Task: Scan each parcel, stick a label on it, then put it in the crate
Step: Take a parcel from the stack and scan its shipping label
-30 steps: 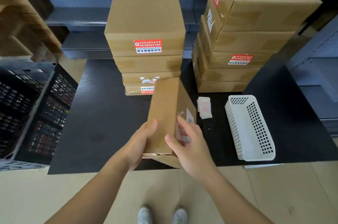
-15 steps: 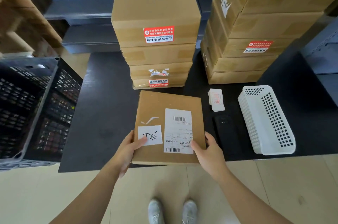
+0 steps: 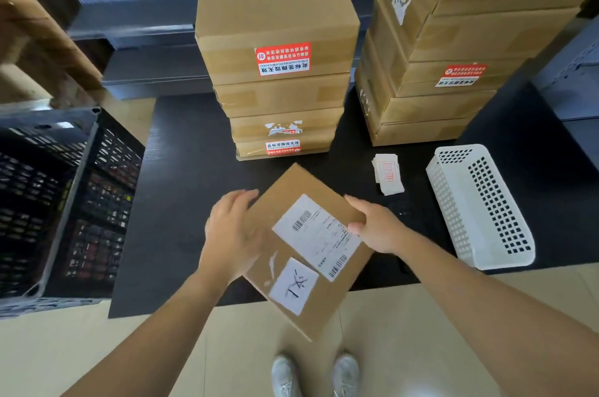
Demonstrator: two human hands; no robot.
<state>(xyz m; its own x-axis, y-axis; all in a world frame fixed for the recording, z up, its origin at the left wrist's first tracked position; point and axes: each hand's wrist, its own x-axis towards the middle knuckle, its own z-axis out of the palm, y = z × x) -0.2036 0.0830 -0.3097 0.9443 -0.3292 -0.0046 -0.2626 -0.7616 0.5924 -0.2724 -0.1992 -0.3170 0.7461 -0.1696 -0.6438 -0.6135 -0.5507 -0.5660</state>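
One flat rectangular cardboard parcel (image 3: 301, 202), turned cornerwise, held over table (image 3: 181, 169) front edge, partly past it. Two white paper labels (image 3: 316, 234) seen on top face. Left edge gripped by left hand (image 3: 231, 234), blurred. Right corner pinched by right hand (image 3: 376, 228), thumb on top. Two stacks of cardboard boxes (image 3: 278, 72) placed along back edge. One black lattice plastic crate (image 3: 107, 202) set beside left edge. One white perforated basket (image 3: 447, 202) near right front corner. One small sticker pile (image 3: 388, 173) beside it.

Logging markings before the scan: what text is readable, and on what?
"此标签撕毁无效": red-and-white sticker on the middle stack's bottom cardboard box; same, upside down, on top box's sticker.
Held brown parcel's white shipping label: barcodes, print too small.
Its handwritten white sticker, small white label pile: illegible.
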